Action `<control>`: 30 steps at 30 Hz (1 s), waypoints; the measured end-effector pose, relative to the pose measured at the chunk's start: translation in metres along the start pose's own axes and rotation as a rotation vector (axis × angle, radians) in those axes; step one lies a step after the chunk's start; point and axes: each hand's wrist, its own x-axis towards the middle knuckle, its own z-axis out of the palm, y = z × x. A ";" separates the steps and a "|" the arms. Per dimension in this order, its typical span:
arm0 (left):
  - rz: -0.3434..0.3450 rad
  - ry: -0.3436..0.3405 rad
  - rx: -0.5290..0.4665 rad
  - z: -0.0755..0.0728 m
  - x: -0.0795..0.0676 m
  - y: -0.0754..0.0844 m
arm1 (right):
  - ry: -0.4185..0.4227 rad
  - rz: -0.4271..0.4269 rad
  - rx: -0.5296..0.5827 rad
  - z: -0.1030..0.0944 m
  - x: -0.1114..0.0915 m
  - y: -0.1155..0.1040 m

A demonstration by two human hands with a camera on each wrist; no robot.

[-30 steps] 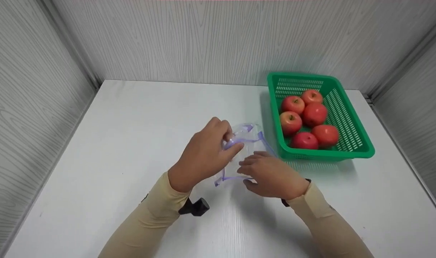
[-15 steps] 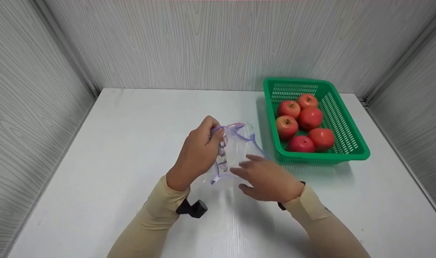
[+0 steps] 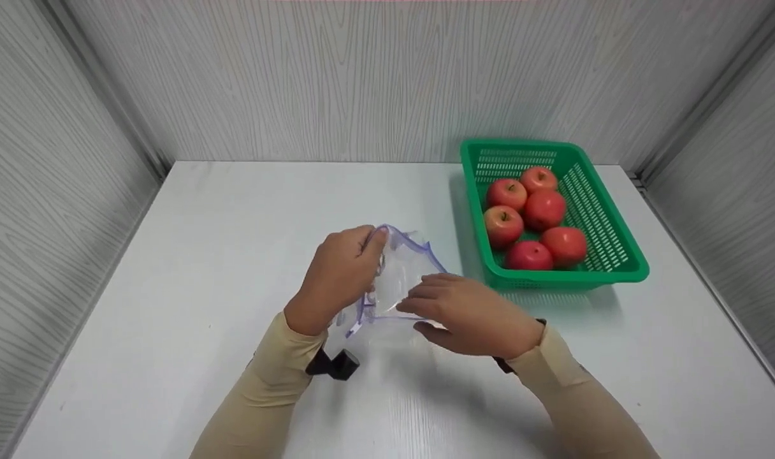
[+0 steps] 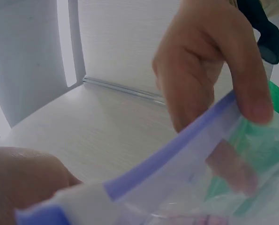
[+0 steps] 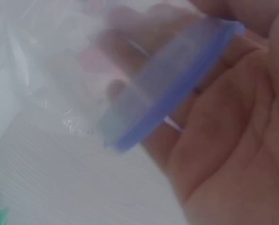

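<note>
A clear zip-top plastic bag (image 3: 397, 274) with purple edging stands between the two hands, its mouth spread. My left hand (image 3: 338, 269) grips the bag's left side, thumb over the rim and fingers curled behind. Across from it, my right hand (image 3: 473, 315) reaches over the bag's near right side, its fingers loosely extended. Seen from the left wrist, the right thumb (image 4: 255, 105) lies on one side of the purple edge (image 4: 172, 147), while a fingertip shows through the plastic. In the right wrist view the purple strip (image 5: 181, 89) crosses over the right fingers, which appear blurred behind the film.
A green slotted basket (image 3: 566, 276) stands to the right, just beyond the right hand. Several red fruits lie in it, among them apples (image 3: 504, 226) with stems. Pale wood-grain panels (image 3: 311, 83) enclose the white tabletop (image 3: 260, 217) at the back and both sides.
The left hand has moved left, drawing the bag's side with it, and its thumb has come over the rim. The mouth is spread wider. The right fingers have shifted left with the bag.
</note>
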 end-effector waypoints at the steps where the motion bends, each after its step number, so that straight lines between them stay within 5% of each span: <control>1: 0.003 0.024 0.003 -0.003 0.002 -0.002 | 0.047 -0.006 0.025 -0.004 -0.004 0.003; 6: 0.003 0.100 -0.016 -0.018 0.010 -0.009 | 0.288 0.195 0.158 -0.030 -0.029 0.033; 10: -0.014 0.109 -0.052 -0.025 0.010 -0.009 | 0.316 0.502 0.130 -0.045 -0.044 0.076; 15: 0.005 0.145 -0.072 -0.033 0.007 -0.013 | 0.101 0.762 0.133 -0.044 -0.060 0.126; 21: 0.001 0.135 -0.151 -0.041 0.007 -0.017 | -0.181 0.898 0.225 -0.035 -0.065 0.154; 30: -0.075 -0.069 -0.513 -0.050 0.011 -0.022 | -0.277 1.021 0.316 -0.024 -0.064 0.160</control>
